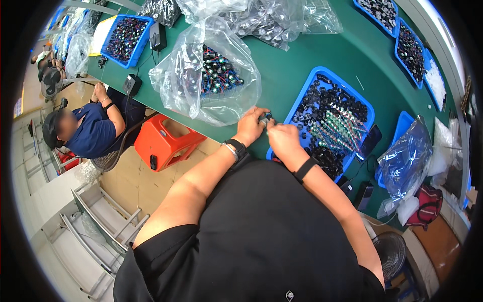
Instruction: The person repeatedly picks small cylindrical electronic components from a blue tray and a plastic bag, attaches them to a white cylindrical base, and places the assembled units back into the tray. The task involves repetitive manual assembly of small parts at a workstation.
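- Head cam: left hand is pinching a small dark part between its fingertips, just over the near edge of the green table.
- Right hand is right up against it, fingers curled in tight. Can't really tell if it's got its own grip on the part, the fingers cover too much.
- So the part sits between the two hands, left of the big blue tray and near its rim.
- That tray's loaded with loose black caps, plus a heap of wired bits lying over the middle and right side.
- Past the left hand there's a clear bag on the table, with more wired pieces showing in its opening.
- Dark bands on both wrists, btw.
- Off to the left, a co-worker in dark blue sits by the table, hands close together, and a red stool stands between that person and the wearer.
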Available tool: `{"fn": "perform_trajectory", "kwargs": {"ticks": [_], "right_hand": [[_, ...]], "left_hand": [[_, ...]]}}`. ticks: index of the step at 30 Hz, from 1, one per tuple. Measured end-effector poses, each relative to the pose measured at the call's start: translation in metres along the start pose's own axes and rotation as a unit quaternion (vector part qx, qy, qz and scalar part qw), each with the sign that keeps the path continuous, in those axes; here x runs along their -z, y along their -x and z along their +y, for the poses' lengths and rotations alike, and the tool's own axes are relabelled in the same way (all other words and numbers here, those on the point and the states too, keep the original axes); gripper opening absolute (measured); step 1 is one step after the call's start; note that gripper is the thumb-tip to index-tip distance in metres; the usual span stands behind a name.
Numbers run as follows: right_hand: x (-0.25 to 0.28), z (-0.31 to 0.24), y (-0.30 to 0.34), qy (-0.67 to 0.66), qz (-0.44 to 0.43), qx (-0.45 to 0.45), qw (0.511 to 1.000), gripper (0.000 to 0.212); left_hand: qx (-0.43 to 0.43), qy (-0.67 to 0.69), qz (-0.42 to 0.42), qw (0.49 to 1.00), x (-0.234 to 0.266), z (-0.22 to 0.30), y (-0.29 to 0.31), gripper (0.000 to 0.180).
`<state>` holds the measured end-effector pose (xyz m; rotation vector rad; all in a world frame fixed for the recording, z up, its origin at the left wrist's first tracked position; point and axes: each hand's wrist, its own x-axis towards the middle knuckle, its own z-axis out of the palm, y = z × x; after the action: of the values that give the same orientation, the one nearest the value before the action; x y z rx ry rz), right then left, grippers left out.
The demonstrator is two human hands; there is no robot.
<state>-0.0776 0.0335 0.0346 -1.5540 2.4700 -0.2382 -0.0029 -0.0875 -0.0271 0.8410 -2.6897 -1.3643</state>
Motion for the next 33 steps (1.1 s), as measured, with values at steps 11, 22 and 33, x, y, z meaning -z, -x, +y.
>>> {"fn": "perform_trajectory", "kwargs": {"ticks": [11, 22, 33], "right_hand": [[0.014, 0.012, -0.008, -0.097, -0.069, -0.080, 0.990, 0.018], [0.006, 0.081, 0.061, -0.185, 0.093, -0.379, 0.902, 0.028], [0.095, 0.056, 0.043, -0.746, 0.007, -0.258, 0.614, 0.032]], "left_hand": [[-0.017, -0.024, 0.002, 1.000, 0.003, 0.006, 0.002, 0.032], [0.048, 0.321, -0.135, 0.936, 0.044, 0.062, 0.009, 0.031], [-0.069, 0.282, -0.156, 0.944, 0.054, 0.124, 0.015, 0.033]]}}
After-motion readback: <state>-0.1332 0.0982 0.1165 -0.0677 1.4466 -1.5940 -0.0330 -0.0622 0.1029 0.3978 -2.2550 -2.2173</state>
